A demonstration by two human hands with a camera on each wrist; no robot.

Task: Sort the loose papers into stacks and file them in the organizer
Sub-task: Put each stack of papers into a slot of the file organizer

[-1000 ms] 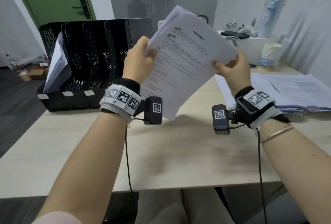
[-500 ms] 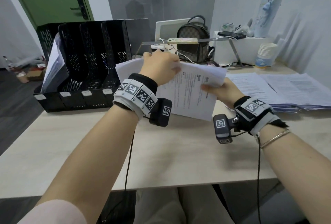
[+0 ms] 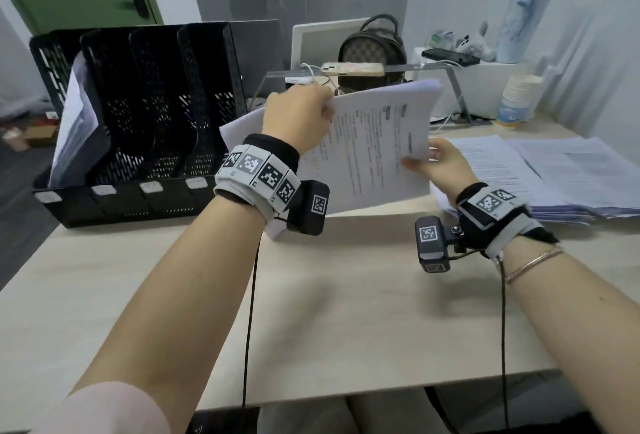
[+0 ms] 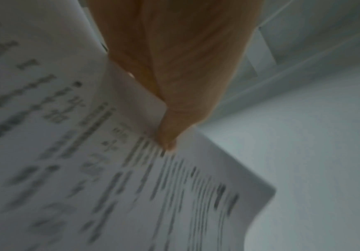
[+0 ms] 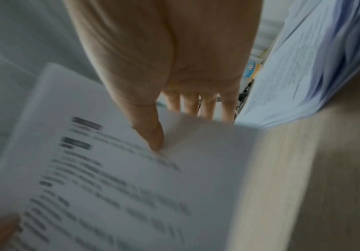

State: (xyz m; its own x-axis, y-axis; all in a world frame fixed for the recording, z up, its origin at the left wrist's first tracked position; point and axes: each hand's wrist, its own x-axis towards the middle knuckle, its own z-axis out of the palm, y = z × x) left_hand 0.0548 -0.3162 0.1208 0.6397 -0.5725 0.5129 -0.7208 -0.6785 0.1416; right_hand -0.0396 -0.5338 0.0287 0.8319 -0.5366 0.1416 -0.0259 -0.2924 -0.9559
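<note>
a stack of printed papers [image 3: 374, 142] is held above the middle of the table [image 3: 311, 312], clear of its surface and tilted. its far edge is pinched by the left hand [image 3: 298, 114], thumb on the printed face. its right edge is gripped by the right hand [image 3: 446, 166], thumb on top, fingers beneath. the black file organizer [image 3: 138, 128] stands at the table's far left corner; loose papers [image 3: 554, 170] lie along the right edge.

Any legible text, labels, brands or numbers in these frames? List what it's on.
None readable.
Held sheaf of papers: printed lines, too blurred.
Papers on the table: print too small.
File organizer: label tabs unreadable.
Wristbands: square marker patterns only, tiny digits illegible.
</note>
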